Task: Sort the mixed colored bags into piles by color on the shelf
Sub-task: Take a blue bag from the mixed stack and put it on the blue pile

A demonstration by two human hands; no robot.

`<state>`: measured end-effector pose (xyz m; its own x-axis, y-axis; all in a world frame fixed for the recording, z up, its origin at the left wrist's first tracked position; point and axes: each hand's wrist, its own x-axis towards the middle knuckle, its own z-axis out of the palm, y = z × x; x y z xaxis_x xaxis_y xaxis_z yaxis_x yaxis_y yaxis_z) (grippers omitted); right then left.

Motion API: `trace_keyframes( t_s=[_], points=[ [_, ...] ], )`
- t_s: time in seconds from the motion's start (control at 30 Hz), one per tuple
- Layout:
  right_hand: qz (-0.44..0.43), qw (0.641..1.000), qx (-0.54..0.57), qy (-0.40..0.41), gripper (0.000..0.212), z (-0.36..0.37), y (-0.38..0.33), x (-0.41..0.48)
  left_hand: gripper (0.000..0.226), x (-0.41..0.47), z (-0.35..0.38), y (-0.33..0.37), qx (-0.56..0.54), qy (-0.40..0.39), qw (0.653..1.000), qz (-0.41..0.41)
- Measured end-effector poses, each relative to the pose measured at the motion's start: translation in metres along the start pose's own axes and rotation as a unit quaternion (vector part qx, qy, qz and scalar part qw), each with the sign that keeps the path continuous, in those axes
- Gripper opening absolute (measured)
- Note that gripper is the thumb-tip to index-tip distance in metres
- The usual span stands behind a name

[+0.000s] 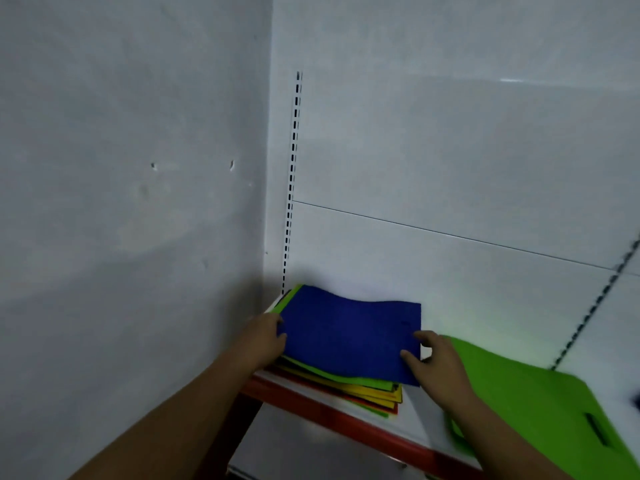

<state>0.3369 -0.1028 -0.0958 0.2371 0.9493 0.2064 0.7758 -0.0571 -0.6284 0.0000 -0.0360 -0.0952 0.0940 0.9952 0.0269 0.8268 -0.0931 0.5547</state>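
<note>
Fingers (411, 359) of the right hand (437, 358) are pinched on the right edge of the blue bag (349, 336); its left edge is gripped by the left hand (266, 336). The blue bag is seen atop the mixed stack (370, 393) at the left end of the shelf (424, 426). A green bag (540, 403) is laid just to the right.

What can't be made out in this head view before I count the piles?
Head view only:
- Mixed stack: the blue bag covers it; only edges show, count unknown.
- Green bag: cut off by the right and bottom edges.
- Left hand: fingertips blurred at the blue bag's edge; grip unclear.
- Dark object at the right edge: blurred, cut off, unidentifiable.
</note>
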Motion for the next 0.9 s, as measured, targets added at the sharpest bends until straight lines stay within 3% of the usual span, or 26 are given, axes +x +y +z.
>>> trace_keyframes(
  t_s=[0.13,0.23,0.3,0.4,0.5,0.63,0.77,0.9],
  points=[
    [0.076,0.988,0.134,0.010,0.048,-0.001,-0.015,-0.005,0.043,0.008,-0.001,-0.007,-0.024,-0.003,1.000,-0.018],
    [0.121,0.975,0.183,0.030,0.049,-0.006,-0.027,-0.006,0.020,0.013,-0.005,0.004,-0.034,-0.012,0.999,-0.030],
    [0.142,0.970,0.190,0.046,0.050,-0.008,-0.031,-0.008,0.024,0.013,-0.005,0.013,-0.021,-0.025,0.999,-0.027],
    [0.157,0.966,0.201,0.040,0.028,-0.010,-0.032,-0.012,0.033,0.011,-0.005,0.020,-0.029,-0.038,0.999,-0.020],
    [0.177,0.956,0.231,0.029,0.009,-0.012,-0.031,-0.016,0.013,0.008,-0.005,0.020,-0.049,-0.044,0.998,-0.026],
    [0.174,0.960,0.221,0.011,0.009,-0.012,-0.029,-0.017,0.006,0.007,-0.010,0.024,-0.129,-0.049,0.990,-0.027],
    [0.176,0.956,0.235,0.001,0.014,-0.011,-0.031,-0.020,0.030,0.004,-0.009,0.027,-0.225,-0.063,0.971,-0.042],
    [0.194,0.949,0.247,-0.021,0.012,-0.011,-0.035,-0.025,0.014,0.004,0.000,0.023,-0.261,-0.055,0.962,-0.054]
  ],
)
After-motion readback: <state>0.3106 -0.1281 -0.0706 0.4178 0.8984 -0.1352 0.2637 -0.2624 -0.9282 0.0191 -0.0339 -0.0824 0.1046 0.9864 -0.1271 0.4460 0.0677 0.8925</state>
